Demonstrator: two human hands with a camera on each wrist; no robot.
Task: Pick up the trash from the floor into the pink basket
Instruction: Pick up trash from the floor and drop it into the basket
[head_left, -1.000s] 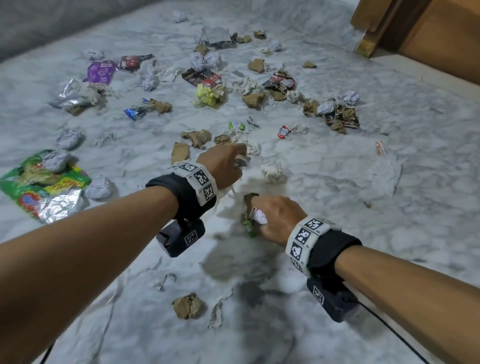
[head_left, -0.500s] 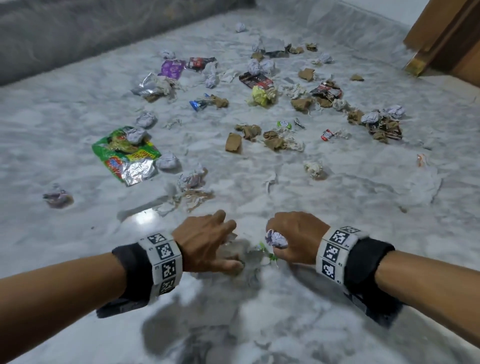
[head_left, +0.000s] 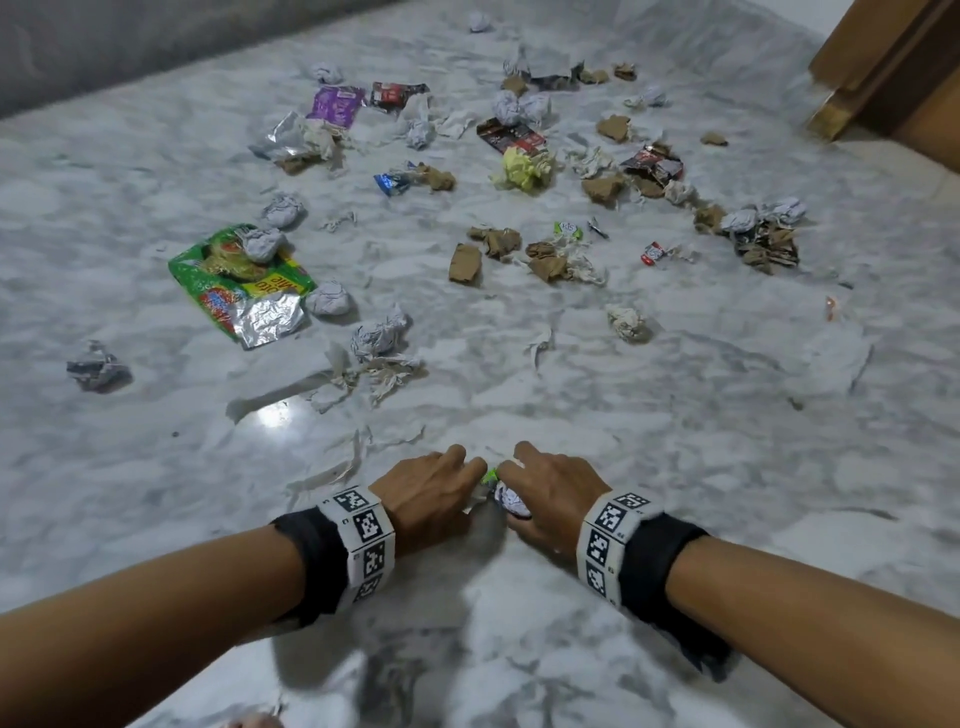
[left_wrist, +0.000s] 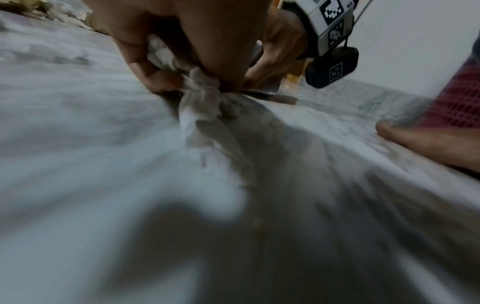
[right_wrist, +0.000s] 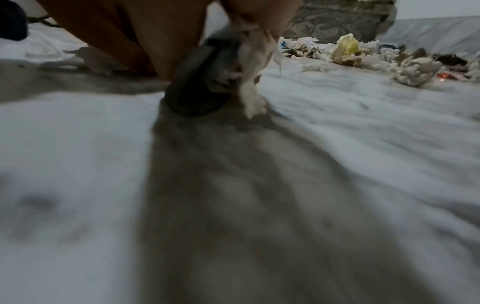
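Marble floor (head_left: 675, 415) is strewn with trash. Left hand (head_left: 431, 499) pinches trailing tissue (left_wrist: 205, 98); right hand (head_left: 550, 499) clutches crumpled paper (head_left: 511, 501). Loose scraps could slip free before reaching the pink basket (left_wrist: 462, 98) beside them.

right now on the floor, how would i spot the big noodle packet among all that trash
Start at the grey wall along the far left and come forward over the marble floor to the left edge of the litter. The noodle packet lies flat there, with a paper ball on its far end. It is the largest piece and the only bright green one, its silver lining showing at the near end.
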